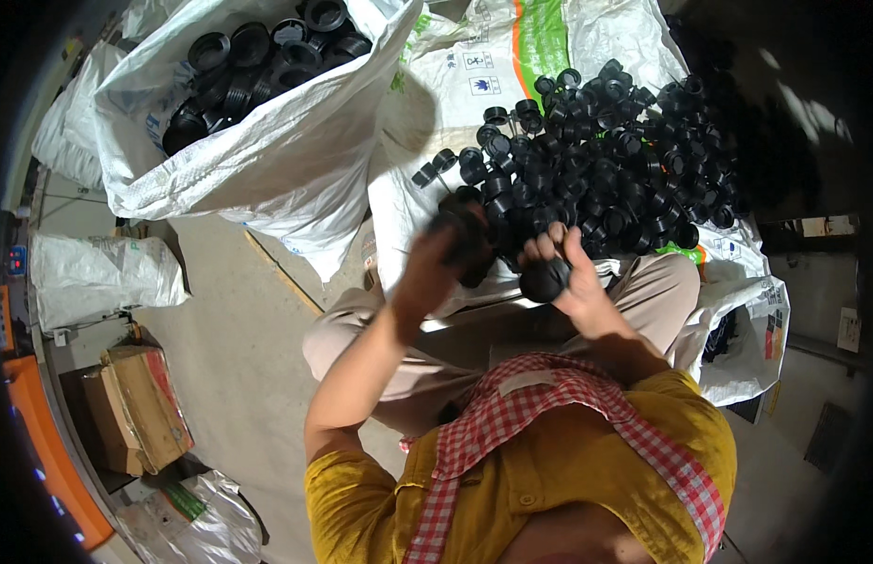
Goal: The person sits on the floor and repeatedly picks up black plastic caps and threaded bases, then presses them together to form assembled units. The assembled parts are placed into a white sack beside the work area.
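My right hand (pixel 576 274) has its fingers and thumb wrapped round a round black plastic cap (pixel 545 280), held above my lap. To its left, my left hand (pixel 429 274) is smeared by motion, with a dark round plastic part (pixel 455 233) at its fingers; its exact shape is blurred. Just beyond both hands spreads a heap of small black plastic caps (pixel 587 169), several showing a short stem or strap. They lie on a flattened white woven sack (pixel 436 103) with a green and orange stripe.
At the far left stands an open white woven sack (pixel 314 160) holding larger black threaded caps (pixel 296 66). A white sack (pixel 728 362) sits beside my right knee. Leftward are a cardboard box (pixel 140 409), a filled white sack (pixel 108 280), a thin stick (pixel 284 273) and an orange machine edge (pixel 56 461).
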The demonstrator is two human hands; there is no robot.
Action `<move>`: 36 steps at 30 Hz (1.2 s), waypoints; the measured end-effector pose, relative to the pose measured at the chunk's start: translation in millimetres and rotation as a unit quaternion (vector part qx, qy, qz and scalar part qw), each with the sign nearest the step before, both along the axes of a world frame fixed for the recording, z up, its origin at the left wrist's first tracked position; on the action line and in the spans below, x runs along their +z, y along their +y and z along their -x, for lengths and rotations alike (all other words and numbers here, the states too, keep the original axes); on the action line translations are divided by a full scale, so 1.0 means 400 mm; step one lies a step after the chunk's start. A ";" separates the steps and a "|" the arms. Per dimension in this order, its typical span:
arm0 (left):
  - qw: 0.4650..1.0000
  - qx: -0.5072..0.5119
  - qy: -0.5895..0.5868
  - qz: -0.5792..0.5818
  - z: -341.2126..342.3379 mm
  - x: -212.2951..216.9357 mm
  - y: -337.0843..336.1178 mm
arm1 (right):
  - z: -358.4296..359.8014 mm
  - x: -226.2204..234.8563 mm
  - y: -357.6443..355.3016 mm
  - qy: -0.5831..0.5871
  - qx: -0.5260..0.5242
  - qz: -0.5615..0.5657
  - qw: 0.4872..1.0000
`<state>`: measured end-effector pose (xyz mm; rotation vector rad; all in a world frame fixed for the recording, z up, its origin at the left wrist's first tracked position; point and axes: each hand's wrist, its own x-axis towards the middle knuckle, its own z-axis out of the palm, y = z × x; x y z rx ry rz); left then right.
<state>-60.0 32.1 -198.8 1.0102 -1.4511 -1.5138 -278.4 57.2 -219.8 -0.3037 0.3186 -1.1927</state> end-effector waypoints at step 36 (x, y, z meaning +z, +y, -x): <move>0.952 0.034 0.058 -0.299 0.072 -0.074 -0.023 | 0.014 -0.039 0.020 0.686 -0.022 0.166 0.709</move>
